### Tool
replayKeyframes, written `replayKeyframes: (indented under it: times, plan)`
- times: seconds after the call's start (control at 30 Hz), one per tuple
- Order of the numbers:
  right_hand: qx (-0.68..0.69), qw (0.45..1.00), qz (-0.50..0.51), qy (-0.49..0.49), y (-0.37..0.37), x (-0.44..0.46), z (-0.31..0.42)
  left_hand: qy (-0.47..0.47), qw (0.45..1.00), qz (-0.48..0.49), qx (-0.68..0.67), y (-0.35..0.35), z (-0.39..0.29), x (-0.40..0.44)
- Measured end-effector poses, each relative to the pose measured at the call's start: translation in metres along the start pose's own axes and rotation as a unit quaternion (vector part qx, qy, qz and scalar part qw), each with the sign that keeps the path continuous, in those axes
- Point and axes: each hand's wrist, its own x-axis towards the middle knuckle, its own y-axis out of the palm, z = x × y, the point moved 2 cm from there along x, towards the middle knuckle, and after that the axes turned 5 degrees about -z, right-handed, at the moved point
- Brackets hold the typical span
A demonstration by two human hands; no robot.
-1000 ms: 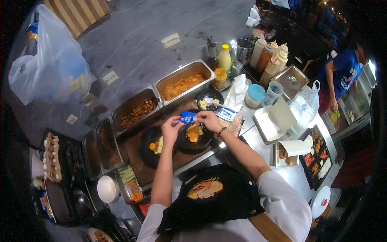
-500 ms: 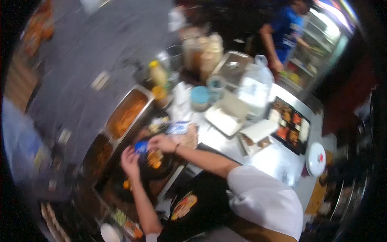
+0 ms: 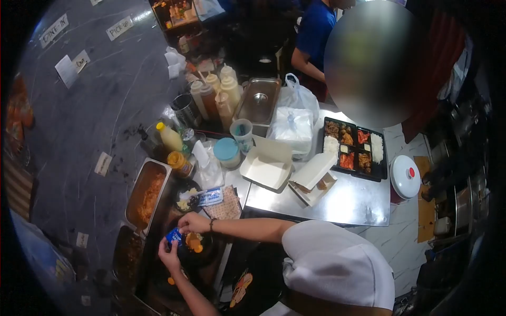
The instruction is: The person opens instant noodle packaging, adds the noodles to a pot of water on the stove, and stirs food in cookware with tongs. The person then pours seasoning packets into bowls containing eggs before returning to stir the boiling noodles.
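Note:
A small blue packet (image 3: 174, 237) is pinched between my two hands at the lower left. My left hand (image 3: 169, 254) grips its lower side, fingers closed. The fingers of my right hand (image 3: 194, 224) close on its upper edge. Just beside the packet, a black pan holds food with orange egg yolk (image 3: 194, 243). Another orange yolk (image 3: 171, 280) shows lower down, partly hidden by my left forearm. Above my right hand sits a small black bowl of pale yellow food (image 3: 187, 199) with a white spoon in it. A blue-and-white packet (image 3: 211, 197) lies to its right.
A metal tray of orange shredded food (image 3: 150, 197) stands left of the hands. Behind are squeeze bottles (image 3: 227, 89) and a lidded steel pan (image 3: 258, 100). Open white boxes (image 3: 267, 164) and a black compartment tray (image 3: 345, 171) stand rightward. A person in blue (image 3: 311, 39) is at the back.
The camera view has swung to the right, so the hands and pans appear farther left and lower. Both hands still hold the blue packet.

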Motion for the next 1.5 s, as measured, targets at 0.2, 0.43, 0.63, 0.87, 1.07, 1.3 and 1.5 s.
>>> replayKeyframes:
  times: [0.2,0.43,0.63,0.87,1.07,1.3,1.5]
  plan:
    - [-0.083,0.996,0.001,-0.037,0.0,0.004,0.007,-0.049,0.987,0.028,0.153,-0.016,0.011,0.004]
    - [-0.033,0.999,0.012,0.024,0.008,0.007,-0.011,-0.03,0.989,-0.022,0.142,-0.016,0.006,-0.006]
    - [-0.058,0.998,0.013,0.02,0.011,-0.002,0.02,-0.025,0.988,-0.037,0.149,-0.028,0.0,-0.016]
    - [-0.193,0.98,-0.046,0.026,0.015,0.005,0.012,0.018,0.997,-0.057,0.053,-0.074,0.002,-0.056]
    - [-0.23,0.877,-0.119,-0.405,0.055,0.064,0.298,-0.081,0.995,-0.052,0.003,-0.163,0.014,-0.126]
    - [-0.356,0.483,-0.192,-0.777,0.19,0.14,0.545,-0.07,0.99,-0.118,-0.035,-0.226,0.016,-0.171]
    - [-0.43,0.324,-0.079,-0.839,0.266,0.2,0.589,-0.034,0.994,-0.098,0.043,-0.247,0.026,-0.205]
